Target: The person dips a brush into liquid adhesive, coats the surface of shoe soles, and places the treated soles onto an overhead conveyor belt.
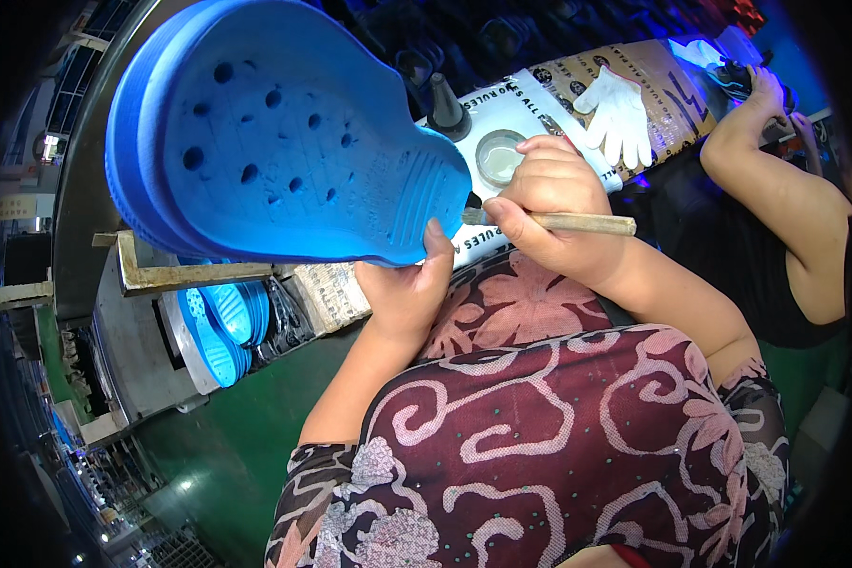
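A large blue foam clog sole [293, 142], pierced with round holes at its wide end, fills the upper left. My left hand [409, 284] grips its narrow end from below, thumb pressed on the edge. In my right hand [563, 204] is a brush [587, 223] with a wooden handle. Its bristles touch or nearly touch the sole's narrow end, beside my left thumb. Just beyond my right fingers stands a small round dish [498, 154] that seems to hold clear liquid.
A dark cone-shaped bottle [448, 109] stands behind the dish. A white glove [618, 114] lies on cardboard [667, 95] farther right. Another person's arm [767, 161] reaches in at the right. More blue clog pieces [220, 327] sit lower left, near a wooden frame [175, 275].
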{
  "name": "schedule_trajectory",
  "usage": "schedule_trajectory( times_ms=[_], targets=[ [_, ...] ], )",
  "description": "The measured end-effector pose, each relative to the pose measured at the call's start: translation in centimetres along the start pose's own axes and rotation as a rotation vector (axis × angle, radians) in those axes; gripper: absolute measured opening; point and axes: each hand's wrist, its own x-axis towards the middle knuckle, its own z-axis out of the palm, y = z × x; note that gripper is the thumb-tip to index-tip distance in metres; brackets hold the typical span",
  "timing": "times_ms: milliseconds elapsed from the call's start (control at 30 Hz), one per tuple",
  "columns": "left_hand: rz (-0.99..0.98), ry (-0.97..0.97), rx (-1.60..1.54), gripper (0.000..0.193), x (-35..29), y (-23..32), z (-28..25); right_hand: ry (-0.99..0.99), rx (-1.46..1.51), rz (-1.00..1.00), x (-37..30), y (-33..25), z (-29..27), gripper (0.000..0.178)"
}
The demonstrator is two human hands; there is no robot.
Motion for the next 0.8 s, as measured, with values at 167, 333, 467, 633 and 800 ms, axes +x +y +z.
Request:
schedule_trajectory(
  times_ms=[167,333,467,633,800],
  targets=[
    [0.054,0.012,0.007,0.018,-0.4,-0.6,-0.1,-0.043,0.052,0.052,-0.3,0.1,-0.8,0.027],
    [0.017,0.011,-0.074,0.022,-0.6,-0.9,0.0,0.032,0.066,0.069,0.2,0.1,-0.4,0.026],
    [0.171,-0.059,0.089,0.021,0.2,-1.2,-0.3,-0.033,-0.047,0.022,0.1,0.2,-0.4,0.024],
    [0.227,-0.051,0.147,0.022,0.8,-1.1,-0.1,-0.007,-0.062,0.116,0.2,0.4,-1.7,0.03],
    [-0.039,-0.055,0.158,0.027,2.8,1.8,-1.3,0.099,-0.031,0.175,-0.8,1.3,-3.4,0.026]
  ],
)
